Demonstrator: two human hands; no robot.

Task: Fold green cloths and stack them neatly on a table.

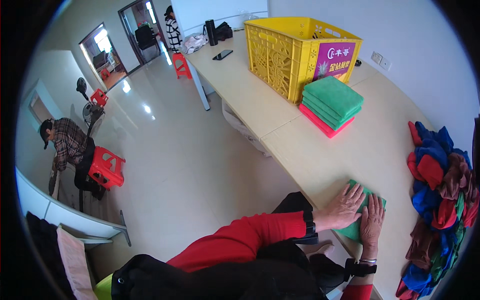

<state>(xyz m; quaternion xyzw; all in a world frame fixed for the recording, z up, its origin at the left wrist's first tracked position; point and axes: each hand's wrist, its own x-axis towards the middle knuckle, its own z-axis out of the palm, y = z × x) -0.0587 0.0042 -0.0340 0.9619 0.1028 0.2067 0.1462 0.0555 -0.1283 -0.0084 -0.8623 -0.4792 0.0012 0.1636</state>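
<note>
A green cloth (353,232) lies flat near the front edge of the pale table, partly covered by both hands. My left hand (345,206) rests on its left part with the palm down and fingers stretched out. Right beside it, my right hand (372,222) presses flat on the cloth, its fingers also extended. Farther up the table is a neat stack of folded green cloths (334,97), with a folded red cloth (322,124) at the bottom. To the right of my hands, a loose heap of blue, red, brown and green cloths (430,200) spreads along the table.
A yellow plastic crate (272,62) stands behind the stack. A phone (222,55) and a black bottle (210,33) are at the far end. One person (72,142) sits on a red stool (107,167) at left; another person (172,30) is near the back.
</note>
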